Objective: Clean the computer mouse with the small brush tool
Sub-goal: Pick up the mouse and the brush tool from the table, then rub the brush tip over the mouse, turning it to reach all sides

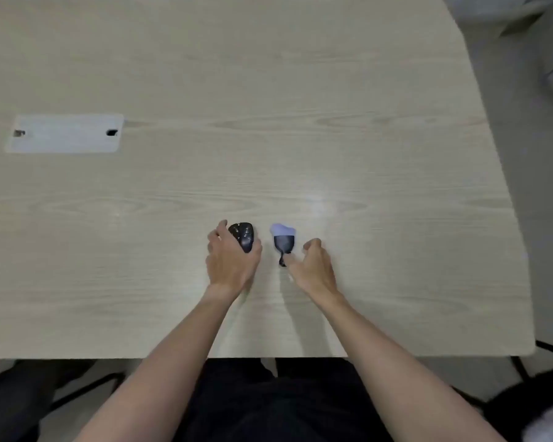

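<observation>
A black computer mouse [243, 236], speckled with pale dust, lies on the light wooden table [268, 122]. My left hand [230, 263] is cupped around it, fingers on its left side and thumb on its right. Just to the right stands a small brush [284, 240] with a dark body and pale lilac bristles pointing away from me. My right hand [313, 266] touches the brush's thin lower end with a fingertip; its thumb is spread apart and the fingers do not enclose the brush.
A white rectangular cable cover [66, 134] is set into the table at the far left. The table's right edge runs diagonally at the right, with grey floor beyond. The near edge crosses below my forearms; dark chair parts show underneath.
</observation>
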The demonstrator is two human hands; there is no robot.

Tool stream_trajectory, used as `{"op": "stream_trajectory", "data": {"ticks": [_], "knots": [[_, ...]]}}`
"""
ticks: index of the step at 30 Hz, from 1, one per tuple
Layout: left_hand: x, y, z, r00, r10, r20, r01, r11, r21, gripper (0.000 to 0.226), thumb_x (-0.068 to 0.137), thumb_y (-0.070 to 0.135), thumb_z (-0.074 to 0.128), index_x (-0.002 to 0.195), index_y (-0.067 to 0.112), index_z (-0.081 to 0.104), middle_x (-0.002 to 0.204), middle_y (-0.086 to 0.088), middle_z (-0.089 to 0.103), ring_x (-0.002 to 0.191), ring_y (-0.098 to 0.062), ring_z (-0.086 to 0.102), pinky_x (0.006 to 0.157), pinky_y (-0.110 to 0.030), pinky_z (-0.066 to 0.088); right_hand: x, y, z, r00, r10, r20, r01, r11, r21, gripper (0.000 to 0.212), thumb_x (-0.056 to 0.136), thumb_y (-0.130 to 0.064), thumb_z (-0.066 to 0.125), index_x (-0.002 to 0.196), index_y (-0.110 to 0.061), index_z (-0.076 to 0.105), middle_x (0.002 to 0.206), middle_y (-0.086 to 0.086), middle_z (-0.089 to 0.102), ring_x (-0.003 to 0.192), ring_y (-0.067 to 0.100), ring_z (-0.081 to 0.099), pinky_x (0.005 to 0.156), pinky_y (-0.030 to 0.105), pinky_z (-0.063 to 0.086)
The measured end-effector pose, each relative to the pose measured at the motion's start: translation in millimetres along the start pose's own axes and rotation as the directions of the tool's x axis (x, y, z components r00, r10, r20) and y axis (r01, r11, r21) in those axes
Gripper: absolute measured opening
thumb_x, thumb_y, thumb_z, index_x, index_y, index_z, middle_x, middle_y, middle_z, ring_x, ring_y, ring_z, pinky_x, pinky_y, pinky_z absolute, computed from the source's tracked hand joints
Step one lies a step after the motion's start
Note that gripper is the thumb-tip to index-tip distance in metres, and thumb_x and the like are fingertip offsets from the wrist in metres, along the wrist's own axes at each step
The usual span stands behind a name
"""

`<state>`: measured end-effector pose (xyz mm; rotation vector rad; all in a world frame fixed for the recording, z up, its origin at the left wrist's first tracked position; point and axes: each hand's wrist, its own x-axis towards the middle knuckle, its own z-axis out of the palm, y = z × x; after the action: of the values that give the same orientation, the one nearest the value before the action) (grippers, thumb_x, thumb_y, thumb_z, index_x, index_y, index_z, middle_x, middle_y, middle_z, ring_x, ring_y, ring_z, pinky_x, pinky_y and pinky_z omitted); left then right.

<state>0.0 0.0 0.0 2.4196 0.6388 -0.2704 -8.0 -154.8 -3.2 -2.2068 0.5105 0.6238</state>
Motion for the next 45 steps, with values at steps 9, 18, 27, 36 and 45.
{"op": "stream_trajectory", "data": {"ticks": [9, 18, 27, 36, 45], "knots": [[3, -11, 20, 0.998, -0.055, -0.043, 0.057, 0.998, 0.028, 0.102, 0.072, 0.046, 0.077, 0.146, 0.004, 0.022, 0.133, -0.018, 0.045, 0.121, -0.037, 0.046, 0.094, -0.046, 0.044, 1, -12, 22, 0.982, -0.097, -0.159, 0.059, 0.971, -0.230, 0.047, 0.081, -0.041, 0.074, 0.107, -0.011, 0.048, 0.102, 0.006, 0.066, 0.095, 0.029, 0.065, 0.077, 0.042, 0.052], [-1, -30, 28, 0.994, -0.002, -0.110, -0.006, 0.997, -0.072, 0.075, 0.067, 0.044, 0.081, 0.119, 0.002, 0.046, 0.113, -0.009, 0.053, 0.107, -0.027, 0.047, 0.096, -0.035, 0.041, 2, 4, 11, 0.981, -0.131, -0.146, 0.125, 0.991, -0.048, 0.018, 0.093, -0.020, 0.056, 0.108, -0.009, 0.055, 0.102, 0.005, 0.061, 0.081, 0.020, 0.056, 0.069, 0.033, 0.046], [-14, -41, 31, 0.987, -0.033, -0.156, 0.012, 0.991, -0.132, 0.065, 0.069, 0.050, 0.079, 0.112, 0.010, 0.051, 0.108, -0.003, 0.055, 0.104, -0.021, 0.049, 0.097, -0.040, 0.043, 0, 7, -9, 0.936, -0.267, -0.228, 0.287, 0.956, 0.061, 0.023, 0.098, -0.008, 0.043, 0.109, -0.010, 0.064, 0.099, 0.005, 0.063, 0.093, 0.016, 0.051, 0.069, 0.018, 0.032], [-15, -51, 28, 0.992, -0.010, -0.123, -0.014, 0.982, -0.186, 0.058, 0.070, 0.042, 0.081, 0.111, 0.012, 0.051, 0.108, -0.003, 0.055, 0.103, -0.021, 0.049, 0.093, -0.040, 0.044, -4, -33, 3, 0.867, -0.476, -0.149, 0.484, 0.875, 0.018, 0.012, 0.098, -0.013, 0.056, 0.102, -0.008, 0.066, 0.091, -0.004, 0.063, 0.084, 0.009, 0.054, 0.072, 0.001, 0.035], [-3, -55, 20, 0.998, -0.012, -0.055, -0.003, 0.964, -0.265, 0.055, 0.070, 0.031, 0.081, 0.113, 0.012, 0.052, 0.109, -0.007, 0.058, 0.105, -0.024, 0.048, 0.090, -0.039, 0.045, 4, -49, 29, 0.879, -0.471, -0.070, 0.472, 0.882, -0.007, 0.012, 0.097, -0.014, 0.056, 0.101, -0.006, 0.064, 0.097, 0.002, 0.063, 0.087, 0.012, 0.051, 0.070, 0.004, 0.036]]}}
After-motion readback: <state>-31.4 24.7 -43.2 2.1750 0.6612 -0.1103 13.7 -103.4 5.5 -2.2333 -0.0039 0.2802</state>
